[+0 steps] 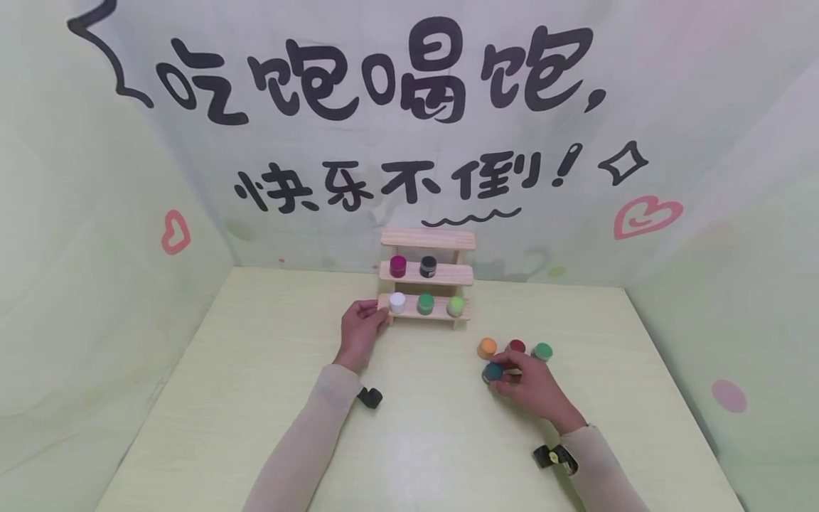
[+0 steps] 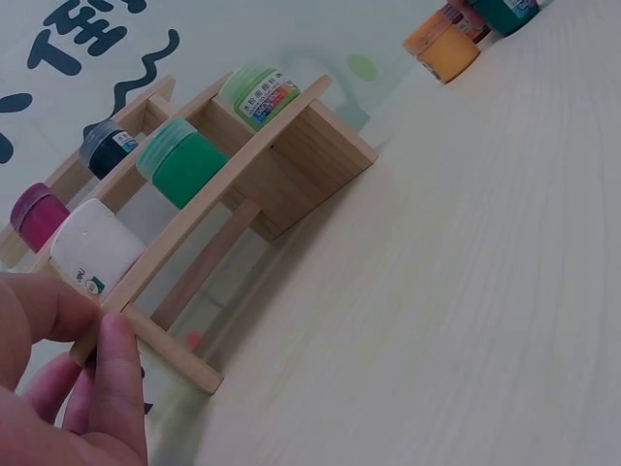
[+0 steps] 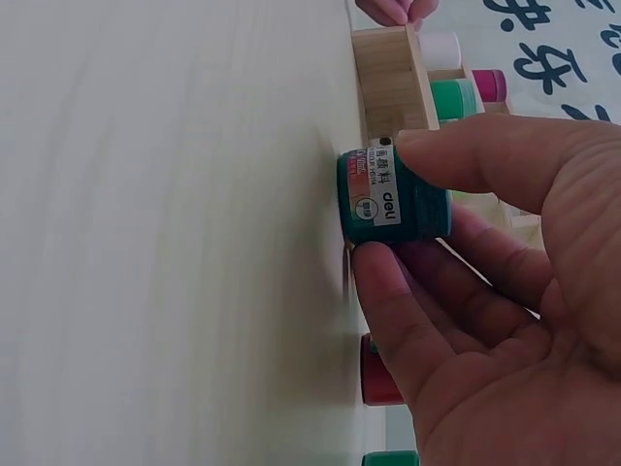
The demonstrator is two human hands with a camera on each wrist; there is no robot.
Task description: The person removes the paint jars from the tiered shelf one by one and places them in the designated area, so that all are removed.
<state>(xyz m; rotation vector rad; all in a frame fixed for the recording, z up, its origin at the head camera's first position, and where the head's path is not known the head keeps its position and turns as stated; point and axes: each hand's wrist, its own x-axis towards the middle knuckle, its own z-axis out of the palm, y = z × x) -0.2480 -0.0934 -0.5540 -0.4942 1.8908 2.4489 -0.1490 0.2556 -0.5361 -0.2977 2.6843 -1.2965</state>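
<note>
In the head view, nine paint jars show, five on one three-tiered wooden stand [image 1: 429, 240] at the centre. Its middle tier bears two, a magenta jar [image 1: 398, 267] and a black jar [image 1: 428, 267]; its lowest bears three, a white jar [image 1: 397, 303], a green jar [image 1: 425, 304] and a light green jar [image 1: 456, 306]. Right of centre, lower down, are four: an orange jar [image 1: 487, 348], a dark red jar [image 1: 516, 346], a second green jar [image 1: 542, 352] and the teal jar [image 1: 492, 372], which the right hand [image 1: 534, 387] pinches. The left hand [image 1: 363, 331], near the centre, grips the stand's left end.

In the left wrist view, the left thumb and fingers pinch that end at lower left; five jars stand on the tiers above, and three crowd the upper right corner.

In the right wrist view, the teal jar is central, between thumb and fingertips; two jars show below it, one red, one green.
</note>
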